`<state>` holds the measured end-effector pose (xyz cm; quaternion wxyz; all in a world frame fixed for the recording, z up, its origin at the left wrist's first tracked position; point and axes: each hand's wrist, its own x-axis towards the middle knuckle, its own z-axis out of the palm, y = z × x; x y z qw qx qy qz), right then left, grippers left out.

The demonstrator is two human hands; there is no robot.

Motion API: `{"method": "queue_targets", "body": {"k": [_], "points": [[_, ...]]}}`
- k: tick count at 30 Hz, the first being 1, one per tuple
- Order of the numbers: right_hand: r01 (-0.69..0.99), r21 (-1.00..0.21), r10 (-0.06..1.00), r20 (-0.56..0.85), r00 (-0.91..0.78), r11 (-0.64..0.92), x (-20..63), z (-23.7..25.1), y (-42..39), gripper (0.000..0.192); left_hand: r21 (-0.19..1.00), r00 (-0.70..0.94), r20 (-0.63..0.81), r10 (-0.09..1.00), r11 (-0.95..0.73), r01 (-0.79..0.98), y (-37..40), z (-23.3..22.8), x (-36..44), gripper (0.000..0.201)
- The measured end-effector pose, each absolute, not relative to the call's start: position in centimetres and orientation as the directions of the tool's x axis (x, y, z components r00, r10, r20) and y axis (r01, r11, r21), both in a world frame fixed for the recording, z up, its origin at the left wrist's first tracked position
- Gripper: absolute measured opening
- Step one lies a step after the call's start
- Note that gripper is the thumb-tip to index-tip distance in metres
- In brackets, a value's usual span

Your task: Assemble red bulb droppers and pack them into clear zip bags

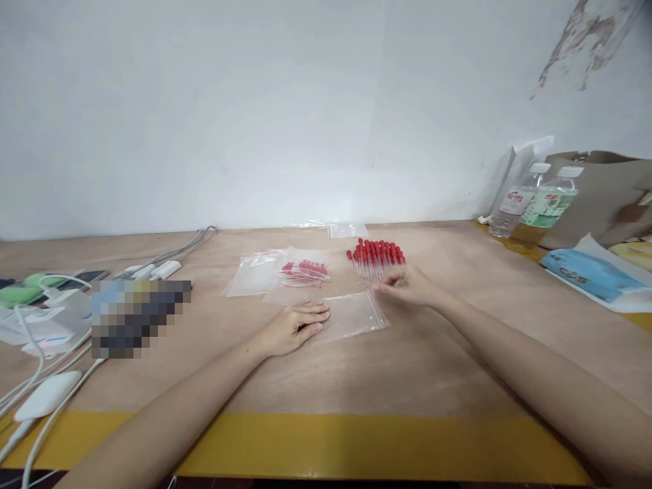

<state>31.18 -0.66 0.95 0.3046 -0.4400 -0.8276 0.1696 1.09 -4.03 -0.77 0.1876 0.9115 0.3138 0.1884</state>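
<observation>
A heap of glass droppers with red rubber bulbs point(377, 259) lies on the wooden table point(418, 367). My right hand point(407, 286) rests at the near end of the heap, fingers pinched around the glass tips. My left hand point(295, 327) lies flat on the left edge of an empty clear zip bag point(354, 315), pressing it down. Behind it sits a filled zip bag with red-bulbed droppers point(304, 271), on top of other empty clear bags point(253, 274).
Another empty zip bag point(347, 230) lies near the wall. Two water bottles point(532, 198), a brown paper bag point(601, 197) and a blue packet point(591, 274) stand at the right. Chargers, white cables point(45, 353) and a green object point(25, 291) crowd the left. Yellow tape point(356, 445) marks the front edge.
</observation>
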Motion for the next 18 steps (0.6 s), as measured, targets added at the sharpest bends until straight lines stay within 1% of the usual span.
{"method": "queue_targets", "body": {"k": [1,2,3,5,7,9,11,14,16,18], "points": [[0.706,-0.492,0.848,0.425,-0.316,0.509,30.9,1.3,0.4,0.030,0.461,0.739,0.218,0.638,-0.735,0.498,-4.0,-0.7,1.1,0.035],[0.763,-0.445,0.847,0.471,-0.246,0.469,30.6,1.7,1.5,0.028,0.461,0.746,0.210,0.632,-0.737,0.495,-4.1,-0.6,1.1,0.035],[0.807,-0.410,0.841,0.508,-0.185,0.425,30.3,2.0,2.7,0.025,0.461,0.750,0.202,0.629,-0.737,0.494,-4.1,-0.5,1.2,0.035],[0.874,-0.337,0.824,0.555,-0.116,0.351,29.4,2.6,5.1,0.023,0.457,0.744,0.200,0.638,-0.732,0.505,-4.3,-0.4,1.2,0.036],[0.916,-0.297,0.823,0.566,-0.057,0.268,28.5,3.0,7.2,0.026,0.447,0.723,0.211,0.657,-0.723,0.526,-4.4,-0.4,1.2,0.035],[0.942,-0.284,0.852,0.523,-0.001,0.176,27.7,3.3,9.0,0.032,0.434,0.709,0.222,0.670,-0.719,0.543,-4.5,-0.5,1.2,0.034],[0.948,-0.296,0.905,0.425,0.018,0.120,27.2,3.3,10.3,0.035,0.422,0.712,0.218,0.667,-0.723,0.547,-4.5,-0.5,1.2,0.034],[0.927,-0.369,0.961,0.275,0.036,0.071,26.9,3.1,11.4,0.030,0.405,0.720,0.203,0.663,-0.727,0.555,-4.5,-0.5,1.2,0.035],[0.906,-0.420,0.969,0.241,0.055,0.053,26.9,2.9,11.7,0.024,0.395,0.722,0.198,0.663,-0.728,0.560,-4.5,-0.4,1.2,0.036],[0.883,-0.467,0.968,0.241,0.070,0.052,27.0,2.8,11.7,0.021,0.389,0.722,0.201,0.662,-0.730,0.562,-4.6,-0.4,1.3,0.036]]}}
